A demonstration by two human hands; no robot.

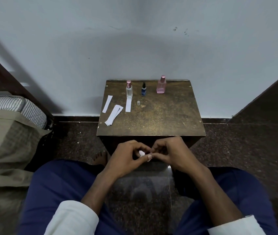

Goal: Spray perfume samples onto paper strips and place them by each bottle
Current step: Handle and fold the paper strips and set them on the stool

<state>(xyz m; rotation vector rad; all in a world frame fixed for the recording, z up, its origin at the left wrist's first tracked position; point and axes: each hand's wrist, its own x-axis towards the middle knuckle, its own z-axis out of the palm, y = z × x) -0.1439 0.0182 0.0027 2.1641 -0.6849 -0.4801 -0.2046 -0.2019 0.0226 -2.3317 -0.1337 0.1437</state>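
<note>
Behind a small wooden table [151, 119] at frame centre, left hand [124, 158] and right hand [170, 153] pinch a paper strip [141, 153], likely awaiting the uncapped blue bottle [143, 89].

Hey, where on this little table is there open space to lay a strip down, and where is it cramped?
The table is bare across its near half and right side, below the pink bottle. It is crowded at the back left: the clear bottle, blue bottle, small cap and loose strips.
</note>
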